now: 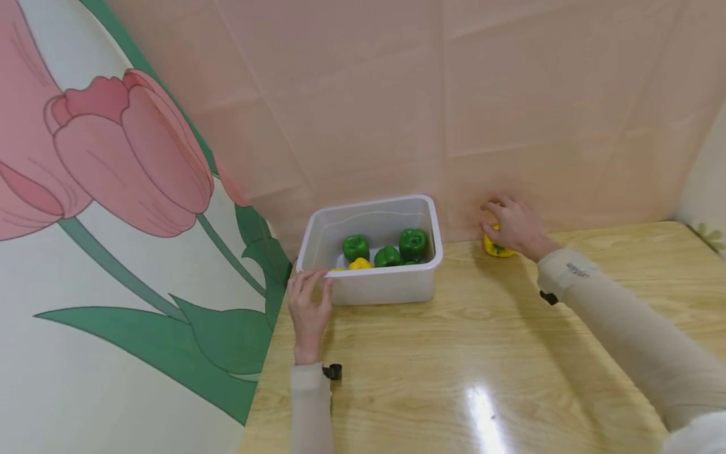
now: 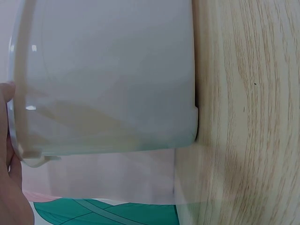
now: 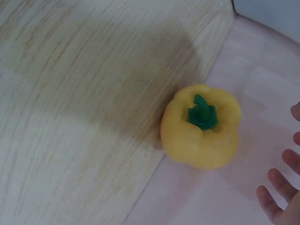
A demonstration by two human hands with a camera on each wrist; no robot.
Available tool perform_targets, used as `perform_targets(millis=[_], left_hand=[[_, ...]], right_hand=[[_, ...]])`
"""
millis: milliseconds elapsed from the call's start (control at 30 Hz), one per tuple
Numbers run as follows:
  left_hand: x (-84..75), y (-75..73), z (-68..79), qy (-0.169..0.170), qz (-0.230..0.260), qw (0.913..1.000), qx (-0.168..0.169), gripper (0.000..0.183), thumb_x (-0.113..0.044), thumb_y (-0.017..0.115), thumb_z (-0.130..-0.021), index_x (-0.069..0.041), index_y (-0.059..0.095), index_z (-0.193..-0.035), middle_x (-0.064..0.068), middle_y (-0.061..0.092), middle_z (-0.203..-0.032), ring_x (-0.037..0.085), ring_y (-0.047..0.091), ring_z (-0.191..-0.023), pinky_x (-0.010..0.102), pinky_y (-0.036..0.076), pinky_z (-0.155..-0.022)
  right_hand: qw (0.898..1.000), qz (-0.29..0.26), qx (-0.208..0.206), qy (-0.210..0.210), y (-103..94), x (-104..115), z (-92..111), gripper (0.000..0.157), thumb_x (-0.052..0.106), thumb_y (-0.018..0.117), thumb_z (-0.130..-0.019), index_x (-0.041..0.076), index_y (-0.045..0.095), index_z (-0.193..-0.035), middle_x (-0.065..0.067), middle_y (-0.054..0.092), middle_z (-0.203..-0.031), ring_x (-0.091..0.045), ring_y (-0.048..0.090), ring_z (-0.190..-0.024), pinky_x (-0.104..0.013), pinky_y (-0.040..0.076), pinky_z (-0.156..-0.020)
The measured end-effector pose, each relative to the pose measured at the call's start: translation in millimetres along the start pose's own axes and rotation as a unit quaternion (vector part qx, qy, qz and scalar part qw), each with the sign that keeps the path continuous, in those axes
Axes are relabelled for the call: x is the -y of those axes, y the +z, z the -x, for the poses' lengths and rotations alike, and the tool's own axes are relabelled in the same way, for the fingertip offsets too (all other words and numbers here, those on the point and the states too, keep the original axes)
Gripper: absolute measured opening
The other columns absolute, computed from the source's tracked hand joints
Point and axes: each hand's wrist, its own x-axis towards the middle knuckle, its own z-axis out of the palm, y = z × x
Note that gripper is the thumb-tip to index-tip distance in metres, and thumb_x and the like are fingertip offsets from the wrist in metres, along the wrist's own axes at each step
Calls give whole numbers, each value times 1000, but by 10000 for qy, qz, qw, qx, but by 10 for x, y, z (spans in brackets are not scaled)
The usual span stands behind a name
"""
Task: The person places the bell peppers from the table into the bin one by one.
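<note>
My left hand [image 1: 309,309] holds the front left corner of a white plastic bin [image 1: 386,289], thumb at the front rim and fingers over the corner. In the left wrist view, part of that hand [image 2: 9,187] shows at the bin's rim. Green bell peppers [image 1: 413,244] and yellow bell peppers [image 1: 360,263] lie inside, some partly hidden by the front wall. Over to the right, my right hand [image 1: 516,226] hovers above a single yellow bell pepper [image 3: 201,129] on the table. Its spread fingers [image 3: 282,185] stand apart from the pepper in the right wrist view.
The wooden table [image 1: 397,366] meets a pink cloth backdrop [image 1: 363,113] just behind the bin and the lone pepper. A wall painted with tulips [image 1: 142,145] borders the left side. Another pale wall [image 1: 706,170] stands at the right.
</note>
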Motion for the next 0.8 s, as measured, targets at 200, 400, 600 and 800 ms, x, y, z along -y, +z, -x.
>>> perform_targets(millis=[200, 400, 600, 800], left_hand=[[16, -8, 4, 30, 48, 10000, 21, 17, -15, 79, -99, -9, 80, -115, 9, 74, -114, 34, 63, -108, 58, 45, -116], [12, -9, 2, 39, 55, 10000, 19, 18, -14, 79, -98, -8, 80, -115, 9, 74, -115, 34, 63, -107, 56, 45, -115], [-3, -12, 0, 9, 29, 10000, 17, 18, -15, 79, -98, -9, 80, -115, 9, 74, -115, 34, 63, -106, 55, 46, -114], [4, -14, 5, -35, -5, 10000, 38, 18, -16, 79, -99, -10, 80, -115, 9, 74, -115, 33, 63, -108, 57, 45, -116]], right_hand=[[9995, -88, 208, 234, 56, 6, 47, 43, 25, 77, -94, -2, 70, -127, -30, 60, -141, -56, 55, -126, -72, 49, -96], [9992, -22, 279, 291, 104, -2, 75, 43, 26, 75, -95, -2, 70, -128, -29, 60, -142, -55, 57, -124, -72, 51, -91], [9974, 84, 570, 438, 145, 7, 110, 47, 30, 72, -97, -2, 68, -131, -30, 58, -144, -56, 56, -126, -72, 50, -93], [9984, 32, 379, 411, 224, -21, 143, 46, 30, 73, -94, -2, 70, -126, -30, 60, -140, -57, 57, -123, -73, 50, -90]])
